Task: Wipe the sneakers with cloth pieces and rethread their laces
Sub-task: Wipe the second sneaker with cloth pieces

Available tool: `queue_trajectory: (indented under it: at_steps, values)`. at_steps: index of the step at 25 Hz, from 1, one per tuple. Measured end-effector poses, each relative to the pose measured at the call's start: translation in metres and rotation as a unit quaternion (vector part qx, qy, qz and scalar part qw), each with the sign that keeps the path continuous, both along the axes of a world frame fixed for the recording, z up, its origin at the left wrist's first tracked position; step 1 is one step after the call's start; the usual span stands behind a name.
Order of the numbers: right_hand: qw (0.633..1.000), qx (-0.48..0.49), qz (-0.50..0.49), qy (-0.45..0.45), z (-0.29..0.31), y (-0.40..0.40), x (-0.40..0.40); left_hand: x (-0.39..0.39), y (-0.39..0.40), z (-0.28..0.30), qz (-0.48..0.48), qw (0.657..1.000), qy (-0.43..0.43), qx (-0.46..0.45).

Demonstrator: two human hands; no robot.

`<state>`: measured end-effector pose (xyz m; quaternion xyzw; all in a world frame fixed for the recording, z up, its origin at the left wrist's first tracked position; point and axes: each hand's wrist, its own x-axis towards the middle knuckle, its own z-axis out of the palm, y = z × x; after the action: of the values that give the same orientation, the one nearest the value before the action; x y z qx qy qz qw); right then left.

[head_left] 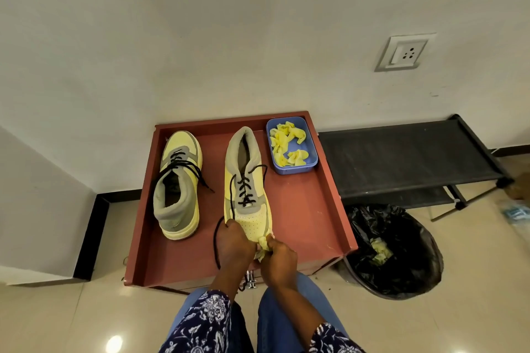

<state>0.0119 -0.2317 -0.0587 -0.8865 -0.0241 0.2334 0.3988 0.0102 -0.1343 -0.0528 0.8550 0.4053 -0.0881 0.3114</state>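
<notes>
My right fingers [272, 242] pinch a crumpled yellow cloth piece [262, 241] against the yellow-and-grey sneaker's [252, 203] toe; my left hand [233, 240] grips that toe.

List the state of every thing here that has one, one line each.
Left hand: grips the toe of the right sneaker.
Right hand: pinches a yellow cloth piece against the toe.
Right sneaker: laces partly threaded, loose ends trailing.
Left sneaker: laced, untied, untouched.
Blue tub: open, holds yellow cloth pieces.
Bin: open, black liner, used cloth inside.
Red tray: holds both sneakers and the tub.
</notes>
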Motion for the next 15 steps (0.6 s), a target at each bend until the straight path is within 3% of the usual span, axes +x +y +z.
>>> queue_trajectory:
  at_steps: [5, 10, 15]
  values:
    - [1.0, 0.011, 0.011, -0.013, 0.003, 0.002, -0.002, -0.003, 0.006, 0.002, -0.023, 1.0, 0.008, -0.007]
    - [0.995, 0.001, 0.083, -0.054, -0.009, 0.013, -0.015, -0.012, 0.034, 0.01, -0.061, 0.995, 0.075, 0.022]
    - [0.994, 0.011, 0.106, -0.021, -0.005, 0.017, -0.018, -0.011, 0.039, 0.015, -0.043, 0.997, 0.071, 0.003]
